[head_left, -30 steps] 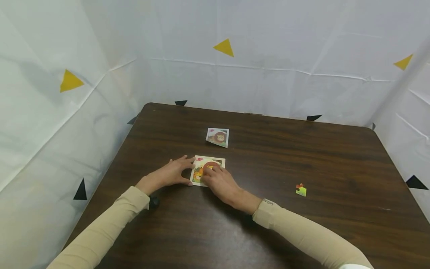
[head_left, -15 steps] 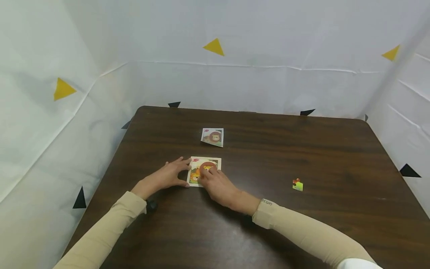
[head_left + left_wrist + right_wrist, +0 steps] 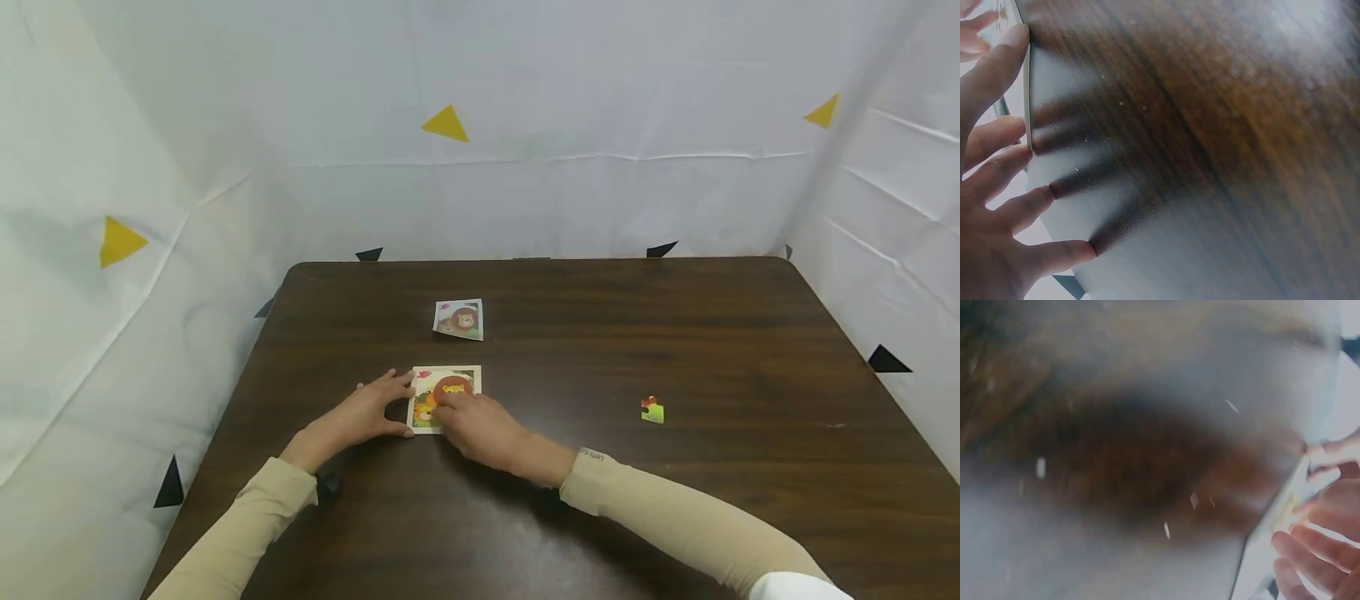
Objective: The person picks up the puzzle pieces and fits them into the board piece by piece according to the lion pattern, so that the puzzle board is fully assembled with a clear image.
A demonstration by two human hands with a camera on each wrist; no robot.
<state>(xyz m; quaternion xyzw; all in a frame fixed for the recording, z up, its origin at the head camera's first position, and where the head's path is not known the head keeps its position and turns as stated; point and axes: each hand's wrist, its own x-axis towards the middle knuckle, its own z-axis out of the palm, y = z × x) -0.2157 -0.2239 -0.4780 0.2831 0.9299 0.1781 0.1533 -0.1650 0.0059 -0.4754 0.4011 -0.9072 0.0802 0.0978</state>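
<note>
A square jigsaw puzzle [image 3: 426, 400] with a white border and cartoon animals lies flat on the dark table. My left hand [image 3: 362, 417] is at its left side, fingers spread, with the thumb and fingertips touching the edge. In the left wrist view, the thumb [image 3: 1004, 59] meets the puzzle's edge while other fingers reach down to the tabletop. My right hand [image 3: 480, 429] lies over the puzzle's right half, bent fingertips pressing on the picture. Whatever is under those fingertips is hidden. A loose puzzle piece [image 3: 652, 410], yellow-green and red, lies apart to the right.
Behind the puzzle lies a small paper card [image 3: 459, 320] printed with a lion picture, one edge lifted. The brown wooden table [image 3: 570, 333] is bounded by white sheeting [image 3: 540, 200] bearing yellow and black triangles.
The head view has shifted, so the whole scene sits further left and lower. The fingers of my right hand have moved slightly on the puzzle. My left hand stays at its edge.
</note>
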